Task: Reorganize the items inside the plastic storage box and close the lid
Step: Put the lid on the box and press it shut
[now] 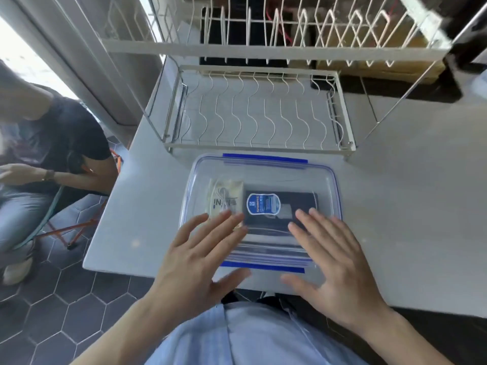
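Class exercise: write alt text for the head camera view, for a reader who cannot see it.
Two open hands, left hand and right hand, lie flat on the clear lid of a plastic storage box with blue clips on a white table. A dark packet shows inside; a wire dish rack stands behind.

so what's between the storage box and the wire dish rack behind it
Nothing: in the head view only a narrow bare strip of white table separates the storage box from the wire dish rack.
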